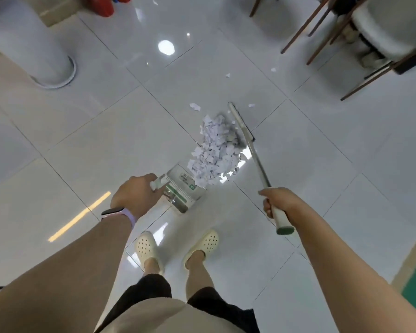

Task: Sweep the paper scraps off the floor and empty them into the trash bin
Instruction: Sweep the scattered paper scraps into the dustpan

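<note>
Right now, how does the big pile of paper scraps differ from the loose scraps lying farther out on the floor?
The big pile is dense and heaped; the loose scraps lie singly, spread apart. The pile sits between the broom head and the dustpan, partly at the pan's mouth; the loose scraps lie beyond the broom head, toward the chairs. Both are white torn paper on the tiled floor.

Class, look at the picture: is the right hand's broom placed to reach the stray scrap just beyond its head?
Probably yes: the right hand holds the broom, and bare floor separates its head from that scrap.
</note>
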Action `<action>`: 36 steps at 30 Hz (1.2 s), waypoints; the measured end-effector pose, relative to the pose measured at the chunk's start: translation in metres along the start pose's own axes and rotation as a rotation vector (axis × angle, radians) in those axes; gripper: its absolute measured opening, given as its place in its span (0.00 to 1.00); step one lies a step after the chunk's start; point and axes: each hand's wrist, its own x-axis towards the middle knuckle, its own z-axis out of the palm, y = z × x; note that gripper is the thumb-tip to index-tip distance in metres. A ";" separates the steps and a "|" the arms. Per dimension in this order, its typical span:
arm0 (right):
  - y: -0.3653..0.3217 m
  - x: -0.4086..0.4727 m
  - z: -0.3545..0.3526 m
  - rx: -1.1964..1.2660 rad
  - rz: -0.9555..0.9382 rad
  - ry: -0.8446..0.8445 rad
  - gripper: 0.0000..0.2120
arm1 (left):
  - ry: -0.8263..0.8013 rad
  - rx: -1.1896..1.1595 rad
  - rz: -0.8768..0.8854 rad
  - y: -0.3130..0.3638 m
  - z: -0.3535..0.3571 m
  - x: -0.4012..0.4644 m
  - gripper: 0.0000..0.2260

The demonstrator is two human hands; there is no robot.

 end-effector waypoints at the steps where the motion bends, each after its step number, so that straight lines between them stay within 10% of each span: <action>1: -0.011 0.016 0.005 -0.058 -0.008 0.014 0.10 | 0.012 0.022 -0.023 -0.001 0.000 0.002 0.17; 13: 0.056 0.096 0.063 -0.492 0.195 0.174 0.12 | 0.112 0.070 0.004 -0.011 0.021 -0.028 0.16; 36: 0.157 -0.023 0.118 -0.707 0.336 -0.143 0.17 | 0.099 -0.016 0.102 -0.018 0.017 -0.004 0.16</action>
